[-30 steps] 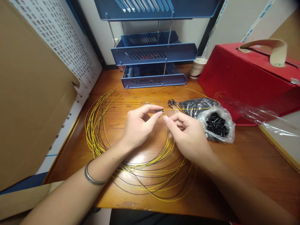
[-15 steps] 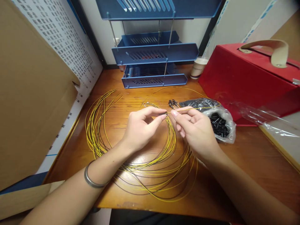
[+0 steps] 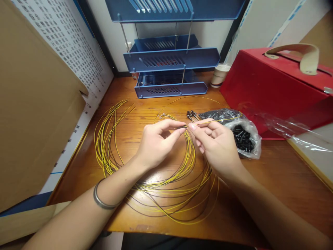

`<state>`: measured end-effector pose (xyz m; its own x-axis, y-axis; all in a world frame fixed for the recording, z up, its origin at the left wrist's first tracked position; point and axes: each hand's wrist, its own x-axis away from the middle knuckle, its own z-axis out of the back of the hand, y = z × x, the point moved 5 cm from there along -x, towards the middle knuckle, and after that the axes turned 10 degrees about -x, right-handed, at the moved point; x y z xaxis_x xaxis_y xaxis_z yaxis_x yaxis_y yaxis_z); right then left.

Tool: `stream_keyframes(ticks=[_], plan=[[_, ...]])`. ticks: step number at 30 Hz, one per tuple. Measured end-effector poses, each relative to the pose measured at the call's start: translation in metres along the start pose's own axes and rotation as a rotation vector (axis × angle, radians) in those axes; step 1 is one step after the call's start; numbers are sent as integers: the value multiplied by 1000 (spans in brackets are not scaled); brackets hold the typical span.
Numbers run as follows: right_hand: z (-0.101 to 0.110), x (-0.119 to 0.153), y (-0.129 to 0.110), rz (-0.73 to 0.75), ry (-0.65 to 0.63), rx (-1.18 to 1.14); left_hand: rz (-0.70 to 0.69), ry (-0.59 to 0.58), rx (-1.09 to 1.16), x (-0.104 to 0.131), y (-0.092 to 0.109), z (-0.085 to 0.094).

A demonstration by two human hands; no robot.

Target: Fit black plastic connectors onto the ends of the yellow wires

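Over the middle of the desk, my left hand [image 3: 158, 140] pinches a small black sleeve-like piece [image 3: 185, 126] between thumb and index finger, mostly covered by the fingertips. Close beside it, my right hand [image 3: 217, 142] pinches a thin yellow wire [image 3: 227, 119], which loops away to the right and back over the desk. A short yellow tip shows between my left thumb and finger, left of the black piece. Under both hands lies a large loose coil of yellow and black wires [image 3: 191, 156], its cut ends fanning out at the left.
A clear bag [image 3: 256, 151] of small black parts [image 3: 242, 137] lies right of my right hand, with several black-headed pieces [image 3: 192, 114] near it. Blue tiered trays [image 3: 171, 90], a paper cup [image 3: 218, 76] and a red box [image 3: 249, 93] stand behind. Cardboard [image 3: 39, 104] leans at left.
The yellow wire has moved left through my left fingertips, so its tip now shows beyond the black piece. My right fingertips have shifted slightly left, nearer my left hand.
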<state>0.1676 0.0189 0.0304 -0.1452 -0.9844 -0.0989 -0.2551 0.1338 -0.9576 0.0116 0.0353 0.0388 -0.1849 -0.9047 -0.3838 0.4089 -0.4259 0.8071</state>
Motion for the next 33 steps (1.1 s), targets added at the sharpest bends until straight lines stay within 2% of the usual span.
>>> stream_keyframes(ticks=[5, 12, 21, 28, 33], plan=[[-3, 2, 2, -46, -26, 0, 17, -40, 34, 1, -1, -2], [0, 0, -4, 24, 2, -5, 27, -19, 46, 1, -2, -2], [-3, 3, 0, 14, -9, 112, 17, -67, 16, 1, -3, -4], [-5, 4, -8, 84, 7, 44, 10, -20, 76, 1, 1, -2], [-5, 6, -2, 77, 5, 89, 18, -33, 138, 2, 2, -4]])
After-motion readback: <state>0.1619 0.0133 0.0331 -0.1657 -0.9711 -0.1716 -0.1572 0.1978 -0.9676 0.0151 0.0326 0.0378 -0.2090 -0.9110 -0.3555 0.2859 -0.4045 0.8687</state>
